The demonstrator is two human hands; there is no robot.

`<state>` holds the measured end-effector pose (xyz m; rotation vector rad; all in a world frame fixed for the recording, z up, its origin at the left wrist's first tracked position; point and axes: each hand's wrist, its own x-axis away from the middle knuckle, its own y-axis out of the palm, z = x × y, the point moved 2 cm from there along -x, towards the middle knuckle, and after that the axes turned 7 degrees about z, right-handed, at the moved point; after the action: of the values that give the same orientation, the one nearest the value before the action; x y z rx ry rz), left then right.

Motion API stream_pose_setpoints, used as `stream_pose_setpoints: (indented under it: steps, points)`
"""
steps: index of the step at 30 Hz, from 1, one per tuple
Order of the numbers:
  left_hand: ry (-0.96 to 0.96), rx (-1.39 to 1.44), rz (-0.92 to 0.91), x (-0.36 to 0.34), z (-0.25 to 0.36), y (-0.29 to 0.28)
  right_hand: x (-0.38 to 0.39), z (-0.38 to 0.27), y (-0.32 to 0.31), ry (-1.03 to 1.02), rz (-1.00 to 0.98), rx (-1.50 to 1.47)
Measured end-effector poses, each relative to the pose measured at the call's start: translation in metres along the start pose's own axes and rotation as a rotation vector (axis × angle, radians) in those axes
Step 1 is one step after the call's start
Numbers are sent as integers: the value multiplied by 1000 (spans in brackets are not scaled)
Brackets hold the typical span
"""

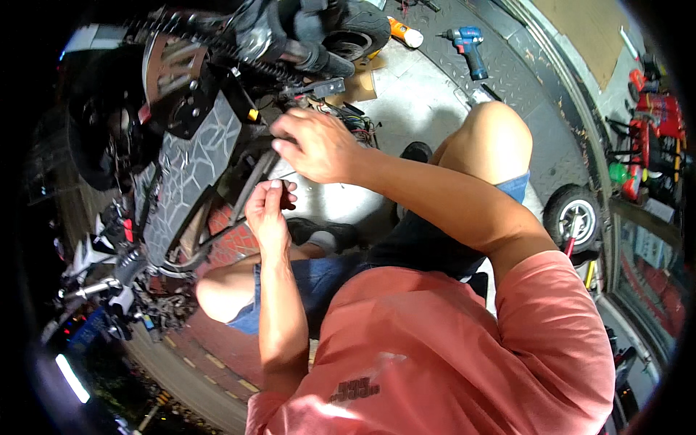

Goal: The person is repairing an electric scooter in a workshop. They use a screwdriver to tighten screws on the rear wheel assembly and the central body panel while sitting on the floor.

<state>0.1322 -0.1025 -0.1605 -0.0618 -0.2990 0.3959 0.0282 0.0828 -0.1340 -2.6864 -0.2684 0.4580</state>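
Observation:
An electric scooter lies before me on the left, its deck [192, 163] covered in a grey crazed-stone pattern. Along the deck's near side runs a dark strip [255, 179]. My right hand [319, 147] reaches across to the upper end of this strip, thumb and fingers curled round it; the fingertips are slightly blurred. Just below it is my left hand [268, 208], closed, with the thumb pressed on the bent fingers. Whatever those fingers hold is too small or hidden to make out. Loose wires [362, 125] spill out beyond my right hand.
A blue cordless drill [468, 51] lies on dark tread plate at the far right. Near it are an orange-and-white tube [406, 32] and a black tyre [359, 32]. A small wheel [573, 217] rests by my right elbow. Red-handled tools [641, 138] crowd the right edge.

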Motion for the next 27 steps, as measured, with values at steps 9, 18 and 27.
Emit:
stream_pose_setpoints:
  steps: [9, 18, 27]
  points:
    - [-398, -2, -14, 0, -85, 7, 17, 163, -10, 622, -251, 685]
    - [-483, -118, 12, 15, -124, -17, 14, 118, 32, 992, -310, -70]
    - [-807, 16, 303, -24, -228, -9, 66, 76, 8, 1042, -196, -715]
